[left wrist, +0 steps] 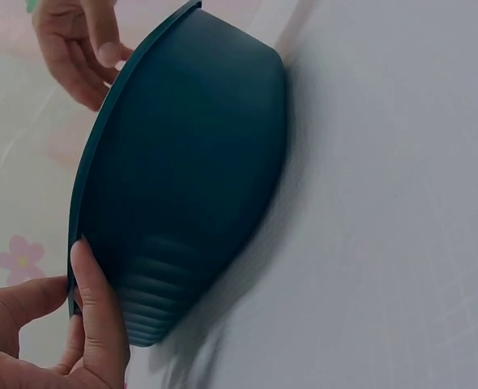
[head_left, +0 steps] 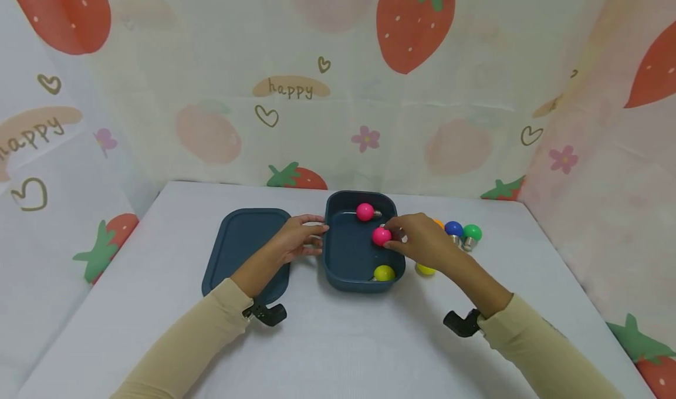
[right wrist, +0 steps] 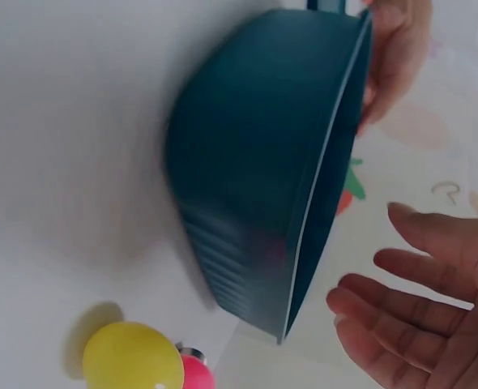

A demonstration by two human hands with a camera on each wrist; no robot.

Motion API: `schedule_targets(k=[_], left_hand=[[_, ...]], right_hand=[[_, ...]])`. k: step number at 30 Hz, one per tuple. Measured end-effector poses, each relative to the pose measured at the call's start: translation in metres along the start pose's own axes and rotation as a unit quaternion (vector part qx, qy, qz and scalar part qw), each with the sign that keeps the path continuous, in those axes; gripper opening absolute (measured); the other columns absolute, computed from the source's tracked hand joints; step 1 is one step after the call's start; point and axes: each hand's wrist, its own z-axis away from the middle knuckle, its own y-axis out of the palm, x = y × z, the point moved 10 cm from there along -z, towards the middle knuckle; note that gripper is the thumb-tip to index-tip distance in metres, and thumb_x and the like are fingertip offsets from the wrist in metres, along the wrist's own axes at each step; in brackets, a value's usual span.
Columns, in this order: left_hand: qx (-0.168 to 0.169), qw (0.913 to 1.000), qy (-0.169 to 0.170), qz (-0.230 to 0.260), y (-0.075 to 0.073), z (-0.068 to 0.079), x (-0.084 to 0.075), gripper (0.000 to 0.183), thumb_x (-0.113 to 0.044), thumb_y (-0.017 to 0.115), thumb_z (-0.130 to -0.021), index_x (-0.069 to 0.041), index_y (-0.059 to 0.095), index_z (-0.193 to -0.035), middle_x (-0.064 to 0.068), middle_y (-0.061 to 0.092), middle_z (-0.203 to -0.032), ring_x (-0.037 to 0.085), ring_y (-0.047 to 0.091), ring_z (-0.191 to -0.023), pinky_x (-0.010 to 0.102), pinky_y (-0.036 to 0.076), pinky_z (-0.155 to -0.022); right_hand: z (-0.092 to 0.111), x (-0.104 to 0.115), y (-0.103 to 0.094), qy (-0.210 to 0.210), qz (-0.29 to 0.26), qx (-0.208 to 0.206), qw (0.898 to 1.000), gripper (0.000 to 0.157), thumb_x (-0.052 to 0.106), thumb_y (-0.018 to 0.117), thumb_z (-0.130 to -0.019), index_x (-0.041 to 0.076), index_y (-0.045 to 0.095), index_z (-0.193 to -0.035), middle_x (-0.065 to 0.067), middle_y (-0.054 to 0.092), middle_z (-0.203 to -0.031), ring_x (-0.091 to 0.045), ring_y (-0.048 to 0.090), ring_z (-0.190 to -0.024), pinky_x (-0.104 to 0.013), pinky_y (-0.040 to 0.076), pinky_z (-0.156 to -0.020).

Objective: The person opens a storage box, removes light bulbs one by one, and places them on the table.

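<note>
A dark blue box (head_left: 338,264) stands on the white table, holding a pink bulb (head_left: 364,212) at the back, a second pink bulb (head_left: 381,236) at its right side and a yellow bulb (head_left: 384,273) in the front corner. My left hand (head_left: 300,238) pinches the box's left rim between thumb and fingers. Over the right rim, my right hand (head_left: 425,240) has its fingertips close by the second pink bulb. In the right wrist view that right hand (right wrist: 433,308) shows loosely bent, parted fingers with nothing between them.
A dark blue lid (head_left: 245,240) lies left of the box, partly under my left forearm. Right of the box are a blue bulb (head_left: 453,229), a green bulb (head_left: 472,233), an orange one partly hidden and a yellow one (right wrist: 134,356) beside a pink one (right wrist: 197,373).
</note>
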Motion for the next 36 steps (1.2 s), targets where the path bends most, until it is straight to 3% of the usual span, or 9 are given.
schedule_targets(k=[9, 16, 27, 36], left_hand=[[-0.002, 1.0000, -0.003, -0.003, -0.001, -0.002, 0.002, 0.045, -0.015, 0.069, -0.099, -0.005, 0.055, -0.141, 0.006, 0.064, -0.088, 0.015, 0.064, -0.070, 0.028, 0.060, -0.062], [-0.003, 1.0000, -0.006, 0.003, -0.002, -0.001, 0.002, 0.046, -0.014, 0.069, -0.099, -0.005, 0.055, -0.141, 0.006, 0.064, -0.089, 0.015, 0.063, -0.070, 0.028, 0.060, -0.061], [-0.002, 1.0000, -0.007, 0.000, -0.001, 0.000, 0.002, 0.046, -0.015, 0.069, -0.099, -0.005, 0.054, -0.142, 0.006, 0.064, -0.089, 0.015, 0.064, -0.071, 0.028, 0.060, -0.062], [-0.003, 1.0000, -0.005, -0.003, -0.001, -0.001, 0.002, 0.045, -0.015, 0.069, -0.099, -0.006, 0.055, -0.141, 0.006, 0.064, -0.087, 0.016, 0.064, -0.072, 0.027, 0.060, -0.062]], right_hand=[[-0.004, 0.018, 0.030, -0.029, 0.026, 0.085, 0.996, 0.036, 0.021, 0.083, -0.087, 0.004, 0.073, -0.118, -0.010, 0.074, -0.107, -0.027, 0.069, -0.098, -0.033, 0.060, -0.082], [-0.007, 0.020, 0.048, 0.010, 0.075, 0.142, 0.987, 0.042, 0.026, 0.085, -0.084, 0.006, 0.074, -0.119, -0.010, 0.074, -0.108, -0.022, 0.067, -0.095, -0.033, 0.061, -0.077], [-0.009, 0.024, 0.064, 0.016, 0.137, 0.181, 0.974, 0.035, 0.017, 0.085, -0.084, 0.008, 0.074, -0.116, -0.006, 0.071, -0.101, -0.019, 0.064, -0.088, -0.036, 0.060, -0.080], [-0.010, 0.025, 0.072, 0.024, 0.141, 0.196, 0.970, 0.030, 0.010, 0.084, -0.083, 0.008, 0.074, -0.112, -0.006, 0.068, -0.094, -0.018, 0.062, -0.084, -0.036, 0.061, -0.077]])
